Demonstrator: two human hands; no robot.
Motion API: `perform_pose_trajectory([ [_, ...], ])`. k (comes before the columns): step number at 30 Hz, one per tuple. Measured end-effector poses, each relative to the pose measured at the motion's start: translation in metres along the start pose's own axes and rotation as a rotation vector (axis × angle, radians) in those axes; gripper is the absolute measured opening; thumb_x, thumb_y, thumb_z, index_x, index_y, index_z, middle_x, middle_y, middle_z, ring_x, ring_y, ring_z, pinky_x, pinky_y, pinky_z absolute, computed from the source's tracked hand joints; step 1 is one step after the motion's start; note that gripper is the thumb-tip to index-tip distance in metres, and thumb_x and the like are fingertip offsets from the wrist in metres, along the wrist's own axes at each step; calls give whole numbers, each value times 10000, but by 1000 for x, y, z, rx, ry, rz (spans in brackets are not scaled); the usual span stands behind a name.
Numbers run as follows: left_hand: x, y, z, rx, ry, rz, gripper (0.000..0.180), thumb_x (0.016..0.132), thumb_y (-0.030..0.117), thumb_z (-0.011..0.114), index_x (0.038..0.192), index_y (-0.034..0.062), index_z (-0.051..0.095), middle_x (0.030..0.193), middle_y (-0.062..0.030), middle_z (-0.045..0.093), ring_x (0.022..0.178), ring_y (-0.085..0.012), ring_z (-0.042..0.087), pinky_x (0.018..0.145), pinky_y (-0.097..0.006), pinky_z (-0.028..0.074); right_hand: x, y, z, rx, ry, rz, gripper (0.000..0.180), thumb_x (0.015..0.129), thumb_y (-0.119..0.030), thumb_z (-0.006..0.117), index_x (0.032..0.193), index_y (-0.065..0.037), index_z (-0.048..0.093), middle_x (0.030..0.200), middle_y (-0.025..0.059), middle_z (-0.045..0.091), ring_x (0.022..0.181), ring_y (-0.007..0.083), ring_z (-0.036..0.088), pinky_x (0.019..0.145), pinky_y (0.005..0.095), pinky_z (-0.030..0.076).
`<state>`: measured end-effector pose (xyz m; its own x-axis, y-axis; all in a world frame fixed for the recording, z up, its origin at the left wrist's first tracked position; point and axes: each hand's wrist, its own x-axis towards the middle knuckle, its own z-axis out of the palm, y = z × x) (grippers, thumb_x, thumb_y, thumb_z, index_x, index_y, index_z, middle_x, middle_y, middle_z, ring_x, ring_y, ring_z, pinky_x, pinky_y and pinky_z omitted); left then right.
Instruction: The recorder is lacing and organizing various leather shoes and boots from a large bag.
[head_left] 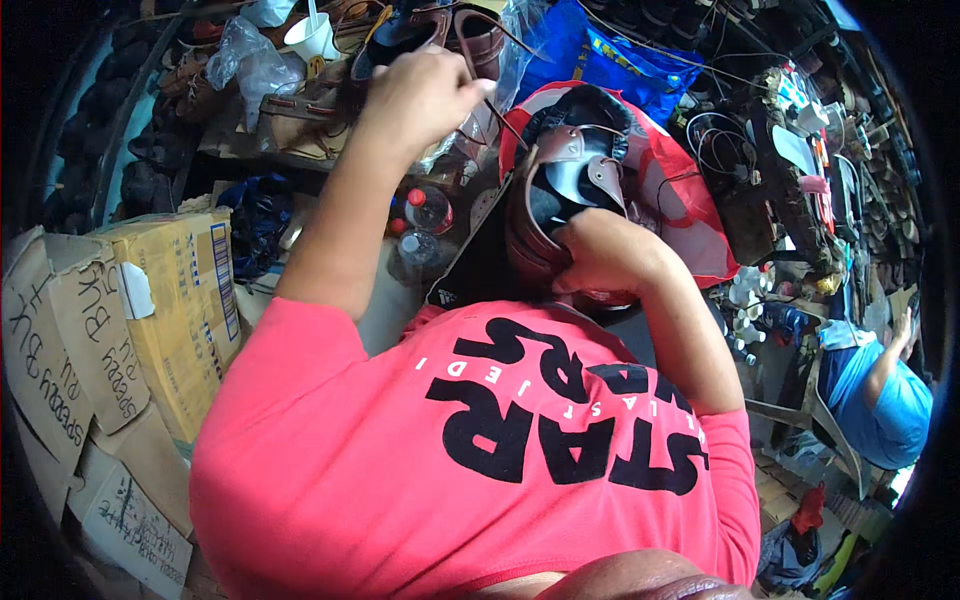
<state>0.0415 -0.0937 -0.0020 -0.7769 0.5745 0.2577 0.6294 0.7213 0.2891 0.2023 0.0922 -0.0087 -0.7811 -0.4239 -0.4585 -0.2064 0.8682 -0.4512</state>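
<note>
My right hand (600,255) grips a brown leather sandal (560,185) with a dark insole, holding it from below against my lap. My left hand (430,95) is raised above and to the left of the sandal, fingers pinched on a thin thread (505,125) that runs taut down to the sandal's strap. Whether a needle is in those fingers I cannot tell. My pink shirt (480,450) fills the lower middle of the view.
Cardboard boxes (170,300) are stacked at the left. Plastic bottles with red caps (428,210) stand below my left arm. A white cup (315,40), brown shoes (470,35), a blue bag (610,55) and a red bag (690,200) crowd the bench. A person in blue (890,395) sits at the right.
</note>
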Motion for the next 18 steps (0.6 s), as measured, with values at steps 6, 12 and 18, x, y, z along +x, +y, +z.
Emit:
perform_pose_trajectory([
  [6,-59,67,11,-726,89,456,349,854,328,628,765,4,531,752,-136,509,719,-315,512,683,-362,430,22,-13,22,-56,442,-221,336,635,-294,759,833,-40,664,858,115,654,898,313,595,789,412,450],
  [12,-80,41,28,-107,-489,395,567,754,634,570,904,90,632,809,-119,640,842,-312,610,762,-414,419,-28,9,23,74,914,-207,144,724,-115,682,863,-89,655,881,66,639,835,267,597,780,370,440],
  [18,-72,43,32,-130,-671,524,399,686,471,714,816,103,633,696,-45,636,759,-239,614,740,-374,402,19,63,74,948,965,136,226,882,-198,608,942,19,630,843,131,658,759,123,610,669,314,466],
])
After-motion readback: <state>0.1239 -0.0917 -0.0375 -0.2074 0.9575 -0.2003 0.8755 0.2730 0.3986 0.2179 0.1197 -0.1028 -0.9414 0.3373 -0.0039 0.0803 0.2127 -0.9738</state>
